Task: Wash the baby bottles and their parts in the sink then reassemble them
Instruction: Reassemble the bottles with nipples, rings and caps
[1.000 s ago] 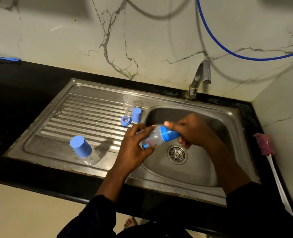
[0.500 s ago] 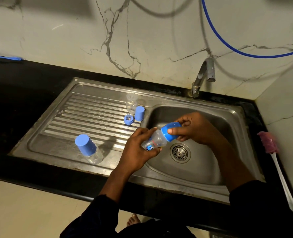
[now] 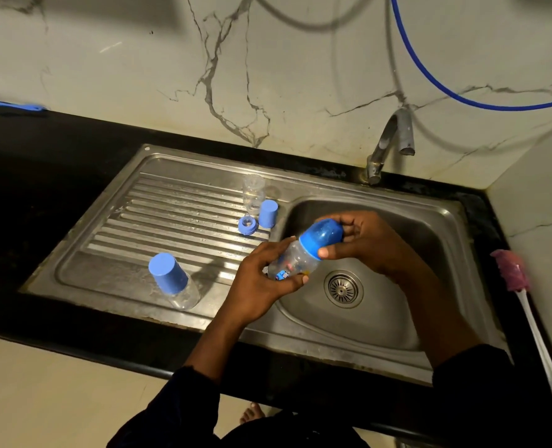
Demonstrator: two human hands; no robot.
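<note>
The left hand [image 3: 261, 282] grips the clear body of a baby bottle [image 3: 295, 265]. Its fingers are curled under the lower part and the thumb lies over the upper side. The bottle is held tilted above the left edge of the sink basin [image 3: 381, 321], with its base toward the person and its top toward the back wall. The right hand [image 3: 374, 244] holds the blue dome cap [image 3: 321, 236] that sits on the top of this bottle. The thumb presses at the cap's lower rim and the other fingers are curled behind the dome.

On the ribbed drainboard [image 3: 158, 215], near its front edge, a capped bottle [image 3: 184, 294] stands with a blue cap on it. Near the drainboard's right edge, toward the back, an open clear bottle [image 3: 253, 192] stands. Just beside it are a loose blue cap [image 3: 268, 214] and a blue ring [image 3: 247, 225].

A brush [image 3: 510, 270] with a pink head and a white handle lies along the right edge of the black counter [image 3: 42, 176]. The tap [image 3: 391, 140] stands at the back edge of the sink, and a blue hose [image 3: 462, 98] hangs across the wall. At the counter's back left corner lies a blue thing [image 3: 13, 105], too blurred to name.
</note>
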